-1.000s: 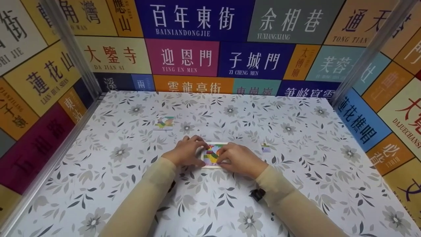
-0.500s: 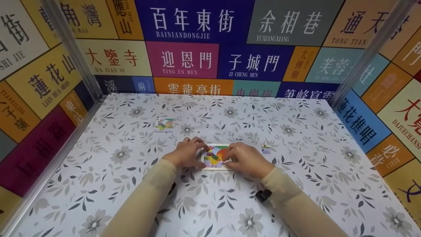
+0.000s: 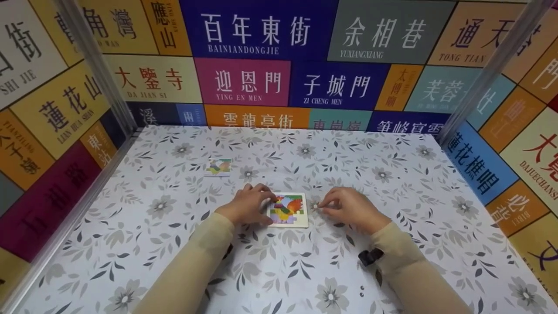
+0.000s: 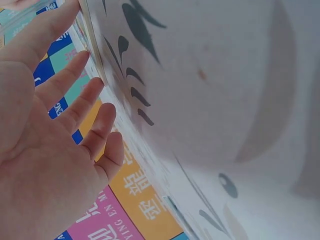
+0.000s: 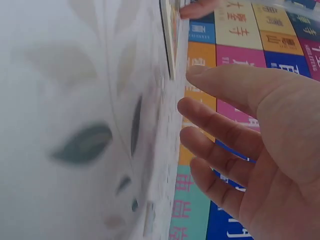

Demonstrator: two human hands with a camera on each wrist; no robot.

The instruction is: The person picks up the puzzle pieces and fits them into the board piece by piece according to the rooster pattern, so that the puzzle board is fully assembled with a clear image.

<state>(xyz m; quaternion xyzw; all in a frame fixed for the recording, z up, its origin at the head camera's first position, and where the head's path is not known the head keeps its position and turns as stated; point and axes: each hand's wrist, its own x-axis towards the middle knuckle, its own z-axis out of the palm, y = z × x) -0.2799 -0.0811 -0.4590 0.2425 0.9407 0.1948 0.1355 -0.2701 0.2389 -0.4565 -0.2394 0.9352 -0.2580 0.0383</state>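
A small jigsaw puzzle (image 3: 285, 211) in a pale frame lies on the table, its colourful picture showing notched gaps along the right side. My left hand (image 3: 248, 204) holds the frame by its left end, thumb at the near corner and fingers at the far one. In the left wrist view, the fingertips (image 4: 95, 82) meet the frame's edge. Just right of the puzzle, my right hand (image 3: 355, 209) hovers with loosely bent fingers and nothing visible in them. A small loose puzzle piece (image 5: 149, 219) lies on the tabletop in the right wrist view; in the head view the right hand hides it.
Farther back and left lies a small picture card (image 3: 219, 167) in similar colours. The tabletop (image 3: 174, 261) has a leaf-and-flower print. Panels with large lettering (image 3: 244, 80) stand behind and at both sides, with clear corner posts (image 3: 484, 69).
My right hand has come off the puzzle and shifted right, uncovering its right side and covering the loose piece. My left hand keeps its hold on the frame.
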